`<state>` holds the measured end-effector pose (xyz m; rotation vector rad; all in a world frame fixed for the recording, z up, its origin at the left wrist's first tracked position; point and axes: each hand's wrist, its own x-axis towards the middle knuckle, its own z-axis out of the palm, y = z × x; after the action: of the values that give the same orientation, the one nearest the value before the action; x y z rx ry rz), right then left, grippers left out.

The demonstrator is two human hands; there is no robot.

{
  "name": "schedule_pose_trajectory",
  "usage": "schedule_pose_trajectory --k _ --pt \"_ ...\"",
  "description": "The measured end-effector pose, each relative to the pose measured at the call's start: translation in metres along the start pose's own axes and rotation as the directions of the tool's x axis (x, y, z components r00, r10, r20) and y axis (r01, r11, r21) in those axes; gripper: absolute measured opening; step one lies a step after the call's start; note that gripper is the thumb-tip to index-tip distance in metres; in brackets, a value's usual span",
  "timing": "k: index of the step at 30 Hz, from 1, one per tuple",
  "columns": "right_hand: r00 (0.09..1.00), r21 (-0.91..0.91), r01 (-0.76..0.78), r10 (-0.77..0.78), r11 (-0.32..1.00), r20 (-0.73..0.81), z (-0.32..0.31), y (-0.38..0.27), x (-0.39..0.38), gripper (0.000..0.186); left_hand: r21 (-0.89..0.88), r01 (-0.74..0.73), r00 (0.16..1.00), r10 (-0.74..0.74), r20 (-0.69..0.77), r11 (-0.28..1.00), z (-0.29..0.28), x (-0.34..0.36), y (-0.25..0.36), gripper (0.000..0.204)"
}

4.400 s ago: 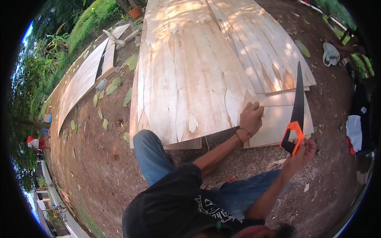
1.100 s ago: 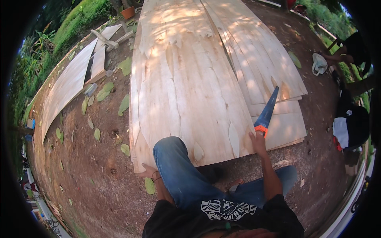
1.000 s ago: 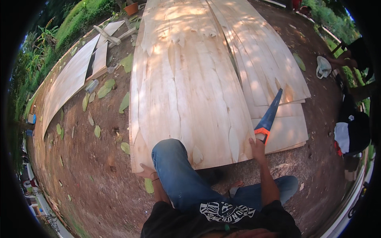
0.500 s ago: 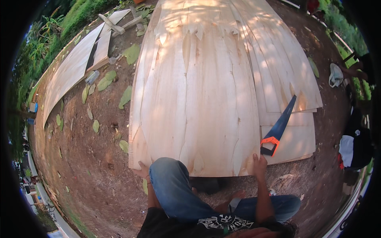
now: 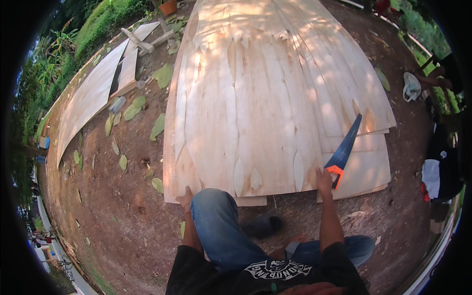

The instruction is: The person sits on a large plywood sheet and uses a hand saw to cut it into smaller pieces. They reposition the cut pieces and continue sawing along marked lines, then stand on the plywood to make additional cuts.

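A large pale plywood sheet (image 5: 255, 113) stretches away in front of me, lying over other sheets. My left hand (image 5: 185, 196) grips its near left corner, thumb on top and the other fingers hidden below the edge. At the near right corner, my right hand (image 5: 323, 181) is closed on the same sheet, its fingers partly hidden. Just beyond the right hand, a handsaw (image 5: 346, 150) with a dark blade and an orange and black handle rests on the lower plywood (image 5: 364, 169). A strip of another sheet shows under the near edge.
More plywood pieces (image 5: 93, 101) lie at the far left by a wooden post. Large green leaves (image 5: 157, 127) and a clear bottle (image 5: 117, 104) are scattered on the dirt. My bent knee (image 5: 214, 211) is close to the sheet's edge. A person (image 5: 442, 73) is at the far right.
The top sheet's near edge has shifted away from me, with both hands on it, uncovering a strip of the sheet beneath. The right hand now overlaps the saw handle's near end.
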<state>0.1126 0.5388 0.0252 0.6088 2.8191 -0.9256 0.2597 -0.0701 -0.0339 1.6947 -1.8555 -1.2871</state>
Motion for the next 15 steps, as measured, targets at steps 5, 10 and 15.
schedule_pose_trajectory --k 5,10,15 --pt "0.998 -0.037 -0.002 -0.001 0.999 -0.062 -0.006 0.007 -0.006 0.051 -0.055 -0.013 0.999 0.012 -0.033 0.998 0.018 -0.022 -0.001 0.075" --pt "0.996 -0.032 -0.095 0.094 0.995 -0.005 -0.023 0.003 -0.048 0.048 -0.068 0.014 0.993 -0.022 -0.118 0.998 -0.023 -0.036 -0.031 0.074" --pt "0.987 0.003 -0.137 0.137 0.991 -0.082 -0.032 0.013 -0.075 0.044 -0.049 0.028 0.992 -0.034 -0.124 0.998 -0.048 -0.05 -0.04 0.074"
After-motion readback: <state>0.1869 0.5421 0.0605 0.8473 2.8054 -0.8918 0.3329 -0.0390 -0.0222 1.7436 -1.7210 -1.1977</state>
